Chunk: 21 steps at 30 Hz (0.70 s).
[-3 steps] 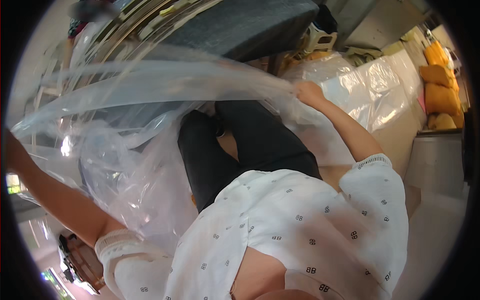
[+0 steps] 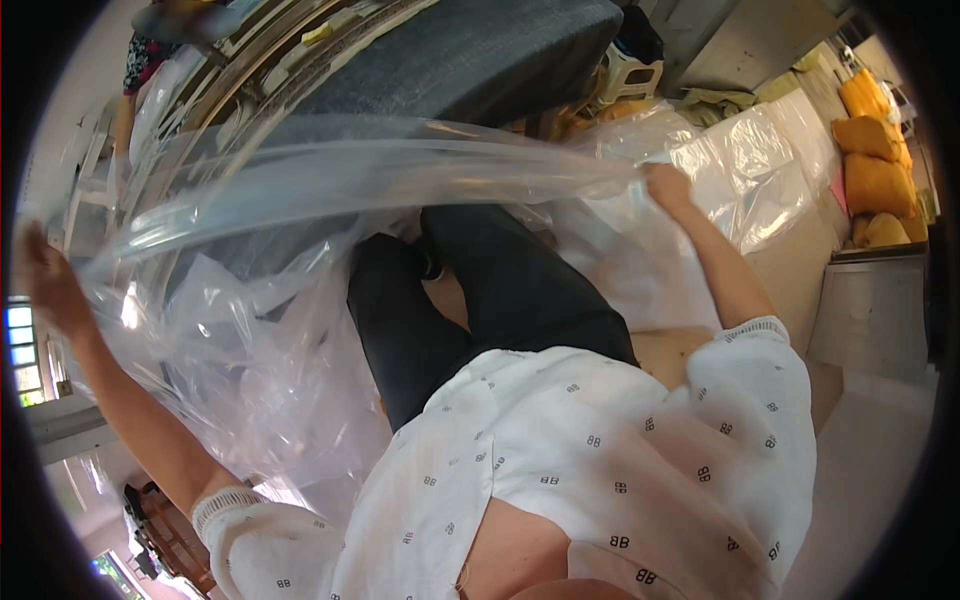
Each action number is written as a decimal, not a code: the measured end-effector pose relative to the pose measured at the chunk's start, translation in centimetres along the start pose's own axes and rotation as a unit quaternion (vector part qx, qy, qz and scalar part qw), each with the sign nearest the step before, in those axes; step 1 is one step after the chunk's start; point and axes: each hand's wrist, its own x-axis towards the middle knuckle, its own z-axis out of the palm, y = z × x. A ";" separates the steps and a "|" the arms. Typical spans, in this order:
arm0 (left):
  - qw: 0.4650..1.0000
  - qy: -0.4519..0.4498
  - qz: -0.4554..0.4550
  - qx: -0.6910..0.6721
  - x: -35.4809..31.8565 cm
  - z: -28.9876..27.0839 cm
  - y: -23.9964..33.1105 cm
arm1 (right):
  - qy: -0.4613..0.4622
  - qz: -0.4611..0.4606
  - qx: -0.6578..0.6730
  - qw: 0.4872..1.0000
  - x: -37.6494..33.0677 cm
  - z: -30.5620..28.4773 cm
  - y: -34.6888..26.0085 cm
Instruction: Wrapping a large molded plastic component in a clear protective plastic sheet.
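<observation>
- A large clear plastic sheet (image 2: 330,190) is stretching across the upper middle of the view, running as a long, folded band from one hand to the other and sagging in loose, crinkled folds over the person's lap.
- The left hand (image 2: 45,285) is gripping the sheet's far left end, fingers closed on the plastic, with the arm held out wide.
- The right hand (image 2: 668,187) is pinching the sheet's right end in a closed fist, raised above the knees; the sheet is lying between the two hands.
- Under the sheet, the person's legs in dark trousers (image 2: 480,300) are showing, below a white patterned shirt (image 2: 620,450).
- Behind the sheet, a dark grey cushion (image 2: 460,60) is lying.
- More clear plastic (image 2: 750,160) is lying to the right, near yellow cushions (image 2: 875,150) stacked at the edge.
</observation>
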 end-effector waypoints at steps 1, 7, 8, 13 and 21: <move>0.968 -0.168 -0.173 0.068 -3.7 1.2 0.4 | 0.063 0.036 -0.002 0.997 0.5 -2.2 2.9; 0.853 -0.456 -0.245 0.065 -24.4 4.5 -0.5 | 0.252 0.103 -0.174 0.946 12.1 -19.1 12.8; 0.830 -0.471 -0.286 0.086 -27.2 3.9 -1.2 | 0.274 0.090 -0.074 0.955 13.4 -23.5 8.8; 0.747 -0.493 -0.426 0.131 -33.1 3.4 -4.9 | 0.652 -0.011 0.263 0.711 19.4 -33.5 -7.5; 0.848 -0.455 -0.251 0.104 -42.4 0.4 -16.3 | 0.190 -0.134 0.102 0.967 24.1 -16.2 -12.6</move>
